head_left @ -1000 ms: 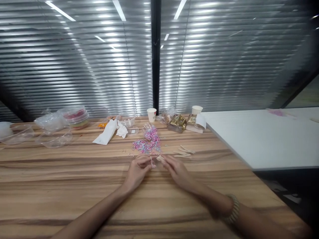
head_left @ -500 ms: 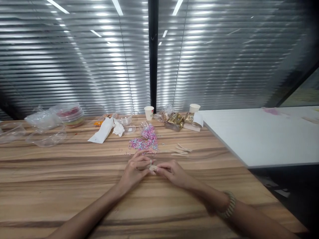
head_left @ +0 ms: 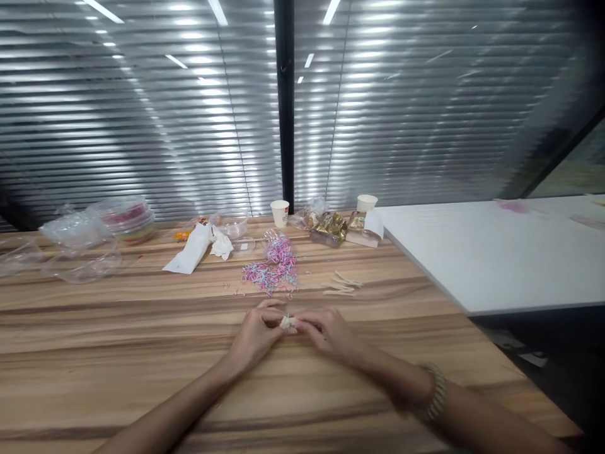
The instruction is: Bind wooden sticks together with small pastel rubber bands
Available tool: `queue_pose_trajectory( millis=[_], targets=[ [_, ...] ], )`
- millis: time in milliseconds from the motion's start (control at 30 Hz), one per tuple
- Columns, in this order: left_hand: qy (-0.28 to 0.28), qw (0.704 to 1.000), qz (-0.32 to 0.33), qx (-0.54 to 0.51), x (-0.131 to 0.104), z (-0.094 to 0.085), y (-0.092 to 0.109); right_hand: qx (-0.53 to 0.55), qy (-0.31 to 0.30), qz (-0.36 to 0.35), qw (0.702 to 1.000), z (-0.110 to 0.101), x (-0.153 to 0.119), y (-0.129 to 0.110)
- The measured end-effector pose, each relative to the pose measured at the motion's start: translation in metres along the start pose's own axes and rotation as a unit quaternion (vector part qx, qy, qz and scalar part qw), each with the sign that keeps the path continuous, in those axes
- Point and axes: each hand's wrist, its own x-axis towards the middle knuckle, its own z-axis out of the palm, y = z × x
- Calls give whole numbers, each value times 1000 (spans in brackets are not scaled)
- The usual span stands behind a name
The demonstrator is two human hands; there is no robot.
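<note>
Beyond the fingertips of both hands, a clear plastic cup (head_left: 273, 235) sits at the far end of a spilled heap of small pink, lilac and bluish loops (head_left: 278, 265), some seemingly within it; how the cup stands is hard to make out. Farther out, past the heap, is an upright paper cup (head_left: 280, 214), its contents hidden, and another white cup (head_left: 367, 202) stands ahead and to the right of the right hand, behind a gold packet (head_left: 358, 222). Well ahead and to the left of the left hand, stacked round tubs (head_left: 125, 221) show red above yellow-green through their clear walls.

The left hand (head_left: 255, 331) reaches in from the lower left, thumb and index nearly closed on a small pale piece (head_left: 287, 323), another finger extended above. The right hand (head_left: 331, 334) comes from the opposite side, its fingers curled and thumb and forefinger pinching the near end of the same piece, which lies between the two sets of fingertips. Pale strips (head_left: 343, 284) lie on the table just beyond the right hand.
</note>
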Motion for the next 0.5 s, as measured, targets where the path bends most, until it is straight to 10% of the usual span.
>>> queue_pose_trajectory(
  millis=[200, 500],
  targets=[
    [18, 999, -14, -23, 2, 0, 12, 99, 58, 123, 986, -7, 5, -6],
    [108, 984, 141, 7, -17, 10, 26, 120, 40, 145, 981, -1, 3, -11]
  ],
)
